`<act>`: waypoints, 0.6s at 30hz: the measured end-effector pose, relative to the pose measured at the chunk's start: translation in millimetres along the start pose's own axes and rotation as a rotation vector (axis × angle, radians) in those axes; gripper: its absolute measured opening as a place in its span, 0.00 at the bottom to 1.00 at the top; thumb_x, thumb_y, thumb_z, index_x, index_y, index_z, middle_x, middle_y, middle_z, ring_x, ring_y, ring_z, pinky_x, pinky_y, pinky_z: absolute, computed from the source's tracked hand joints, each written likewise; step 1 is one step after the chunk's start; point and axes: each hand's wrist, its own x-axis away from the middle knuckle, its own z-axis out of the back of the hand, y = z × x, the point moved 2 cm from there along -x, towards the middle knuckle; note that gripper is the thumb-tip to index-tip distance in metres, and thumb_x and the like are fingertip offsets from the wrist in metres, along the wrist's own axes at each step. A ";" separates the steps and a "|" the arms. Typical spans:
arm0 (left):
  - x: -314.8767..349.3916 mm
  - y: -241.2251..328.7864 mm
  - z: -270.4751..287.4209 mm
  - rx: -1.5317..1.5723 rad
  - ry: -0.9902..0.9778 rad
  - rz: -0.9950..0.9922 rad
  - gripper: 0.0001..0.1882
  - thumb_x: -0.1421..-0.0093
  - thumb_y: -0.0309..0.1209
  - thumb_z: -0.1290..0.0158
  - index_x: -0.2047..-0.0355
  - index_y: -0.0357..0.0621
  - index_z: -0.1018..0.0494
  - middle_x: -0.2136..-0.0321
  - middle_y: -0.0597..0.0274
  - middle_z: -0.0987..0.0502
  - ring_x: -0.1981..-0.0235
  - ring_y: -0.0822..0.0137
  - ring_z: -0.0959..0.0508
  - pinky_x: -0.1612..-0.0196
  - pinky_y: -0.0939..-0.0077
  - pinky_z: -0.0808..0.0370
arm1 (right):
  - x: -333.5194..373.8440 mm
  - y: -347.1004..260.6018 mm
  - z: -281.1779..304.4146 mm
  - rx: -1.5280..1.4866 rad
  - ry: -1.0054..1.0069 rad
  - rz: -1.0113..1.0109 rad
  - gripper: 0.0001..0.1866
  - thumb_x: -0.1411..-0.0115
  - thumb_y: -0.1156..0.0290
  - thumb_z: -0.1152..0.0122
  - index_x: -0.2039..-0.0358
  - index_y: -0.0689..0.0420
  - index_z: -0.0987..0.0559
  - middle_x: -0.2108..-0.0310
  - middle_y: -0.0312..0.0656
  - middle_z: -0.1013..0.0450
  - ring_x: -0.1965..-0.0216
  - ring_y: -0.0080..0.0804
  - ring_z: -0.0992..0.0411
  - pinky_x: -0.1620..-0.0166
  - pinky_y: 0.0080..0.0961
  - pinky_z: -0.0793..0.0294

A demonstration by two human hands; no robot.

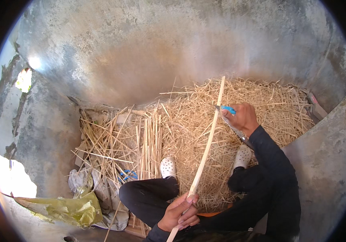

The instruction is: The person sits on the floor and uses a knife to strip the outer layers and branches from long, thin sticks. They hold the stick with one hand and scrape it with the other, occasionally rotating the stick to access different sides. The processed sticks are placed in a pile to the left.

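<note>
A long, pale strip of split bamboo or wood (206, 152) slants from the lower edge up over the straw heap. My left hand (181, 213) is closed around its lower part, near my lap. My right hand (242, 116) is closed on a knife with a blue part (228, 109); its small dark blade tip meets the strip below the upper end. A greyish metal length shows under the same hand, and I cannot tell whether it belongs to that knife.
Pale shavings (261, 105) cover the floor around my white clogs (167, 166). Left of them lie a bundle of strips (151, 141) and loose sticks (104, 137). A yellowish plastic sheet (72, 209) lies lower left. Concrete walls (149, 52) enclose the space.
</note>
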 end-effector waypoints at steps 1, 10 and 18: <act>-1.9 0.1 0.2 0.007 -0.029 -0.008 0.09 0.28 0.37 0.67 0.60 0.47 0.41 0.93 0.73 0.46 0.95 0.77 0.47 0.83 0.83 0.45 | 6.9 -4.4 1.4 -0.029 -0.014 0.020 0.38 0.42 0.29 0.59 0.90 0.49 0.25 0.92 0.38 0.34 0.89 0.32 0.32 0.82 0.33 0.32; 33.0 -21.6 -1.6 -0.105 0.050 0.030 0.09 0.30 0.37 0.63 0.59 0.45 0.40 0.93 0.74 0.47 0.94 0.78 0.44 0.83 0.81 0.43 | -34.1 75.7 16.2 0.115 0.236 -0.203 0.38 0.41 0.31 0.59 0.77 0.54 0.18 0.90 0.42 0.34 0.86 0.35 0.34 0.75 0.43 0.34; 25.1 10.8 18.5 -0.469 0.320 -0.294 0.12 0.30 0.35 0.63 0.54 0.40 0.36 0.91 0.72 0.41 0.93 0.79 0.43 0.80 0.83 0.39 | -7.8 54.6 22.6 -0.226 0.096 -0.395 0.40 0.39 0.33 0.60 0.91 0.58 0.31 0.92 0.37 0.41 0.88 0.31 0.44 0.80 0.39 0.43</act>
